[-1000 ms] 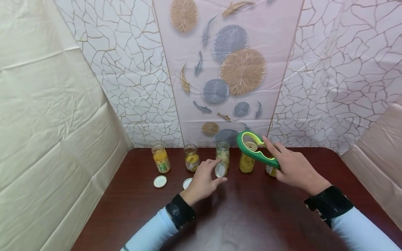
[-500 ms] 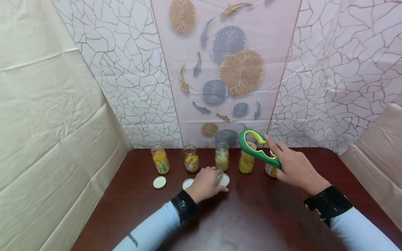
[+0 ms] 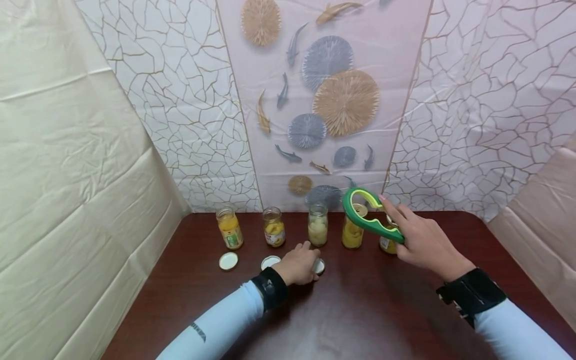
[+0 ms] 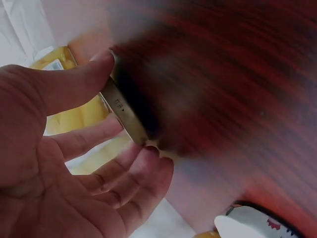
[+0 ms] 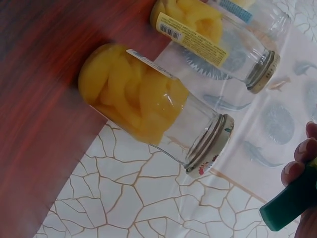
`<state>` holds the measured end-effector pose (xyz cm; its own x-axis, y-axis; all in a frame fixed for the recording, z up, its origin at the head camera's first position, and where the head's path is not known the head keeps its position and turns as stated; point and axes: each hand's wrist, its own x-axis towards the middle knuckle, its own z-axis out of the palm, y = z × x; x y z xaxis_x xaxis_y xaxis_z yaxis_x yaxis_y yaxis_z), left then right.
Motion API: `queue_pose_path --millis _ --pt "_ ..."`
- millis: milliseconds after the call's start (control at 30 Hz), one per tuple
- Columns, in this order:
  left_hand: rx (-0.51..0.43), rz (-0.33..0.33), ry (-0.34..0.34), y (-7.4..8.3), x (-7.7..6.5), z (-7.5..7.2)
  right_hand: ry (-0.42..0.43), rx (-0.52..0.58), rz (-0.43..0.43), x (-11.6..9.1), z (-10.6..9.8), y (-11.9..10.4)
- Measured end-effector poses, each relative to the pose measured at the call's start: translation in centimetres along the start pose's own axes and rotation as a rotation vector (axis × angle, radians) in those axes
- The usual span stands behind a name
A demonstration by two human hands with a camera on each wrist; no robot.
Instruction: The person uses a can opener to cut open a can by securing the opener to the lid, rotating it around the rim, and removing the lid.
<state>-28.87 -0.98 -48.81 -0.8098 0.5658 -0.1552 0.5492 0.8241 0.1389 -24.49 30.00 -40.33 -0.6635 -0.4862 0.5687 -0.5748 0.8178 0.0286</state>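
Note:
My left hand pinches a round jar lid by its rim, low over the table in front of the middle jar. In the left wrist view, thumb and fingers hold that lid at its edge. My right hand grips a green jar opener, raised in front of two jars at the right. One is a lidded jar of yellow fruit; the rightmost jar is partly hidden by the opener. The right wrist view shows two lidded jars, the nearer fruit jar large.
Three lidless jars stand along the back of the dark red table: an orange-filled jar, a yellow fruit jar and a pale fruit jar. One loose lid and another lid lie before the first two. Patterned cloth hangs behind.
My left hand has lowered the lid from beside the middle jar toward the table, and the lid has tipped from upright to flatter. The right hand with the jar opener has barely moved.

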Motion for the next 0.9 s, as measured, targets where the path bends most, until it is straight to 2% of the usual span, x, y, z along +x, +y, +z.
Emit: queue_pose_path --millis 233,367,533,900 --pt "-0.112 -0.002 -0.024 -0.18 0.39 -0.21 0.006 0.015 -0.012 -0.28 0.35 -0.04" --pt "-0.144 -0.005 -0.038 -0.08 0.61 -0.06 0.005 0.017 -0.011 -0.41 0.53 -0.06" --pt "-0.151 -0.01 -0.047 0.15 0.79 0.12 -0.002 0.034 -0.001 -0.66 0.57 -0.1" --pt "-0.202 -0.032 -0.018 -0.21 0.55 0.07 0.007 0.031 -0.011 -0.56 0.52 -0.21"
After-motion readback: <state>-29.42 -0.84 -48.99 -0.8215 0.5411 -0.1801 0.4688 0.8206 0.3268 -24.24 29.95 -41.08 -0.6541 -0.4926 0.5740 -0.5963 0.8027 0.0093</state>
